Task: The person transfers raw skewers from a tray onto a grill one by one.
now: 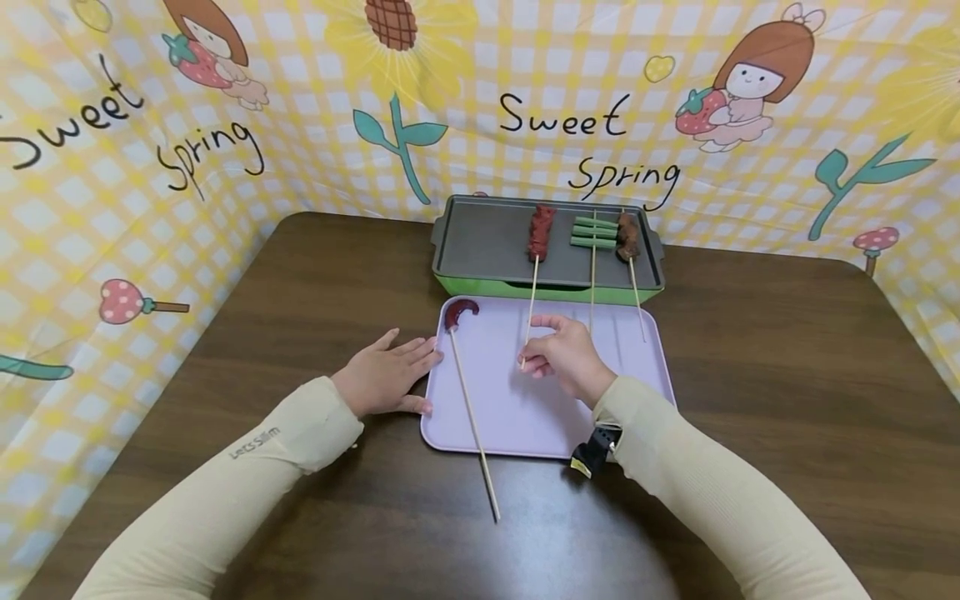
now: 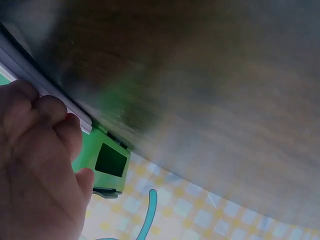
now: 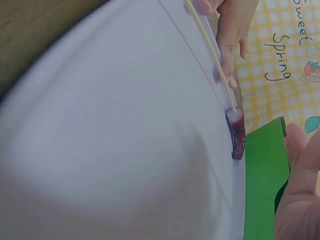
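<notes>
My right hand (image 1: 566, 357) pinches the lower end of the stick of a red meat skewer (image 1: 540, 234). The meat lies on the dark griddle plate (image 1: 480, 242) while the stick reaches over the lilac tray (image 1: 495, 417). At the tray's left edge my left hand (image 1: 390, 373) rests with extended fingers touching the rim. A skewer with a dark red curved piece (image 1: 460, 312) lies on the tray, its stick crossing the front rim; the piece (image 3: 236, 134) also shows in the right wrist view. On the griddle's right are a green vegetable skewer (image 1: 595, 232) and a brown meat skewer (image 1: 627, 237).
The green griddle base (image 1: 480, 287) stands directly behind the tray on a brown wooden table (image 1: 780, 375). A yellow checked cloth (image 1: 480, 158) with printed figures hangs behind and along the left. In the left wrist view the griddle's green side (image 2: 107, 162) has a dark opening.
</notes>
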Action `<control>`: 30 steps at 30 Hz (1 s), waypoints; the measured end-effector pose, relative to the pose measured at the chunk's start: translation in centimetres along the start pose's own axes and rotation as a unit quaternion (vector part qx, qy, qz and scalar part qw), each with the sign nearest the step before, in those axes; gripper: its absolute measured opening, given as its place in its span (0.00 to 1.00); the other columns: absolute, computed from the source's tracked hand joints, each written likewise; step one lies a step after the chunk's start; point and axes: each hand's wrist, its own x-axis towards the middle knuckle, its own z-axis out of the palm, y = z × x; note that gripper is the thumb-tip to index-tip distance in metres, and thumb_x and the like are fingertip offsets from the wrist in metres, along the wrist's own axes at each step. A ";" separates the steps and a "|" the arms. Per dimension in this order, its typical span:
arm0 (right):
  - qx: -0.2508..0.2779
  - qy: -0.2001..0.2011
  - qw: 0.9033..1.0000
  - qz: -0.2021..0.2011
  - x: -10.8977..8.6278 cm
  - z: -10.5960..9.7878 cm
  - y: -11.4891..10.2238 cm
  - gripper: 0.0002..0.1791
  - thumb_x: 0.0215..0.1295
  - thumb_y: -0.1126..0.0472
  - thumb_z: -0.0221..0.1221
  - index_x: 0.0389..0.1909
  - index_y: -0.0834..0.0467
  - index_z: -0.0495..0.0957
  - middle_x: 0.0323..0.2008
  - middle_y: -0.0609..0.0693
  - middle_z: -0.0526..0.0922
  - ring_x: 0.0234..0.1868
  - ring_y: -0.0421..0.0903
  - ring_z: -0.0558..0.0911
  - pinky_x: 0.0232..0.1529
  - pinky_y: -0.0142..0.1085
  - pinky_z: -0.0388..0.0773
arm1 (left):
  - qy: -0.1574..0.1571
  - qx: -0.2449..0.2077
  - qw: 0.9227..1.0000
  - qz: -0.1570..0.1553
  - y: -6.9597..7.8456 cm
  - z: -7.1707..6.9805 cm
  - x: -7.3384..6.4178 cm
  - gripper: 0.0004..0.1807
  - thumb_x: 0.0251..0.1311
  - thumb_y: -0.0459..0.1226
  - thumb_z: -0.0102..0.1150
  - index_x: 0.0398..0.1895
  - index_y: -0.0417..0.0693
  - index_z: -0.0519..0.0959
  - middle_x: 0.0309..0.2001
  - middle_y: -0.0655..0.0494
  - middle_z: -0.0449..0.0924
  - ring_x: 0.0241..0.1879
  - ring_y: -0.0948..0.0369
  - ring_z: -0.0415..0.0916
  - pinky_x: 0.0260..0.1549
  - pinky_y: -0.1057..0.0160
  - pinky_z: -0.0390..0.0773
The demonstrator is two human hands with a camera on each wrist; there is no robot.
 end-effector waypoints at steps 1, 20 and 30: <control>-0.001 0.001 1.000 0.000 0.0 0.0 0.0 0.31 0.55 0.81 0.51 0.63 0.75 0.59 0.14 0.48 0.78 0.12 0.37 0.77 0.14 0.26 0.72 | -0.002 -0.001 1.000 0.001 0.0 0.1 0.1 0.42 0.63 0.59 0.49 0.70 0.38 0.62 0.71 0.42 0.57 0.70 0.50 0.56 0.67 0.43 0.49; -0.013 0.028 0.999 -0.018 -0.1 0.3 -0.1 0.26 0.58 0.77 0.52 0.60 0.76 0.65 0.14 0.47 0.78 0.12 0.35 0.77 0.15 0.27 0.74 | 0.005 -0.003 1.000 -0.002 0.1 -0.2 -0.2 0.42 0.63 0.61 0.48 0.70 0.39 0.62 0.71 0.42 0.58 0.69 0.50 0.57 0.67 0.44 0.49; -0.060 0.020 0.997 -0.033 -2.2 1.1 2.0 0.25 0.63 0.67 0.60 0.60 0.72 0.69 0.17 0.51 0.81 0.15 0.39 0.79 0.21 0.33 0.80 | 0.017 0.000 1.000 -0.001 0.4 0.0 -0.1 0.43 0.61 0.61 0.50 0.69 0.37 0.64 0.70 0.41 0.59 0.69 0.50 0.59 0.66 0.43 0.51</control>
